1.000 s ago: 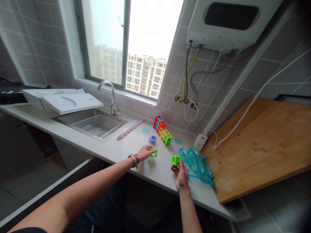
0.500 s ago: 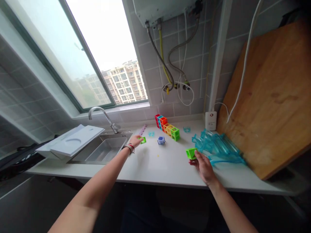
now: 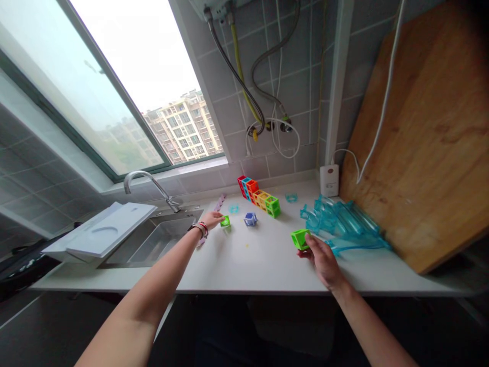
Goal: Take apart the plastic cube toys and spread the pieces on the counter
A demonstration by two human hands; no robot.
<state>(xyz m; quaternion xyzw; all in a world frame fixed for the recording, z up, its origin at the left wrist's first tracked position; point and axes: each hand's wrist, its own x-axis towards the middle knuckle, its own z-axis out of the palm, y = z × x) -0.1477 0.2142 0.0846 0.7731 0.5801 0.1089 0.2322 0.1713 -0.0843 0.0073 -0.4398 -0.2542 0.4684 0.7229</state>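
Holding a green frame block (image 3: 299, 238) in the right hand (image 3: 323, 257), thumb on near side, fingers under. Got a second green block (image 3: 226, 222) at the fingertips of the left hand (image 3: 211, 219), gripped narrow by its near corner; too small in view to say whether fully resting on the counter (image 3: 248, 270). Wearing bands (image 3: 200, 229) on left wrist.

Seeing a purple block (image 3: 250, 219) between the hands, nearer the left, touching neither. Just beyond that, a joined row of blocks (image 3: 252, 186) running red, blue, orange, yellow, green, with green end nearest the right hand. Also a pale blue piece (image 3: 234, 209) beyond left fingertips, and a lilac strip (image 3: 220, 202) passing under the left hand.

Piled teal pieces (image 3: 336, 219) beside and beyond right hand. Leaning past those, a wooden board (image 3: 420, 137). Left of left hand: sink (image 3: 187, 216) and faucet (image 3: 153, 183).
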